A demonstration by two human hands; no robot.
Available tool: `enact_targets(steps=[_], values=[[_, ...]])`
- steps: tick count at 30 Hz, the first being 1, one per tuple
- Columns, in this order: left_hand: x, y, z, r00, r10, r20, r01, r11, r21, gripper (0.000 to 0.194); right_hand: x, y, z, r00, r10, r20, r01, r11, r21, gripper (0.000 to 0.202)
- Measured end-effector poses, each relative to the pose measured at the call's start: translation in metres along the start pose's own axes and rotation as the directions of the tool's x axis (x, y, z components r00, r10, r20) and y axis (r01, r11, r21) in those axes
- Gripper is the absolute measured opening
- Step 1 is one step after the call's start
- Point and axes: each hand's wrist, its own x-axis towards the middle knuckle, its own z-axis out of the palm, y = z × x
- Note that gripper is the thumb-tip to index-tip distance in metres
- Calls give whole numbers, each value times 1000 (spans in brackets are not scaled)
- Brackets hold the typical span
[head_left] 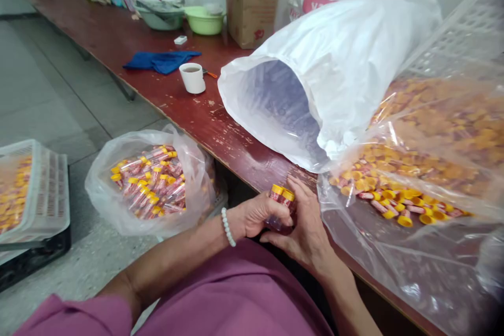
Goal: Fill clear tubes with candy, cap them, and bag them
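Observation:
Two clear tubes with yellow caps [282, 194] stand upright between my hands, above the table's front edge. My left hand [268, 214], with a bead bracelet at its wrist, is wrapped round them. On their right side, my right hand [305, 220] has its fingers spread and curved, with the fingertips near or touching the tubes. To the right, a clear plastic bag holds many yellow caps with pink-and-white inserts [405, 205]. A white sack [334, 63] lies open towards me, with clear tubes [279, 100] inside. At the left, a plastic bag [104, 194] holds capped tubes [157, 181].
On the red table [192, 121] are a white cup [192, 79], a blue cloth [163, 61], green basins [205, 22] and a cardboard box [252, 0]. A white crate [49, 194] with yellow-capped items stands at the far left.

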Motion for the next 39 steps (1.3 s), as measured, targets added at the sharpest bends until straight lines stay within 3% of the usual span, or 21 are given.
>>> enact_targets(steps=[7, 11, 14, 19, 24, 29, 31, 33, 35, 37, 39], values=[[-4, -8, -1, 994, -16, -106, 20, 999, 31, 17, 11, -3, 3, 998, -40, 57, 39, 999, 14, 75], [-4, -13, -7, 993, -81, -81, 79, 997, -24, 15, 11, -4, 5, 995, -52, 85, 49, 998, 34, 66], [-5, -14, -15, 989, -114, -94, 109, 992, -57, 16, 11, -6, 13, 995, -53, 89, 51, 998, 22, 67], [-22, -6, -28, 996, -55, -76, 42, 987, -154, 20, 12, -6, 29, 991, -134, 5, 134, 990, -47, 89], [-39, -2, -34, 995, -73, -74, 52, 965, -258, 26, 9, -5, 36, 980, -199, 15, 200, 975, -95, 79], [-52, -5, -36, 995, -49, -90, 21, 957, -289, 25, 11, -24, 42, 975, -220, -8, 219, 973, -72, 80], [-66, 0, -39, 994, 1, -112, -30, 968, -250, 27, 13, -32, 44, 981, -190, 27, 190, 982, 13, 88], [-88, 14, -50, 980, 131, -152, -154, 976, -154, 30, 14, -37, 45, 988, -135, 72, 127, 987, 102, 98], [-113, 34, -71, 905, 341, -255, -349, 937, 15, 29, 14, -36, 42, 993, -71, 91, 58, 989, 137, 98], [-134, 54, -101, 714, 529, -459, -470, 847, 247, 23, 12, -30, 39, 997, -7, 73, -4, 990, 143, 82], [-146, 67, -136, 511, 635, -579, -403, 772, 491, 20, 8, -24, 37, 997, 38, 63, -47, 986, 161, 63]])
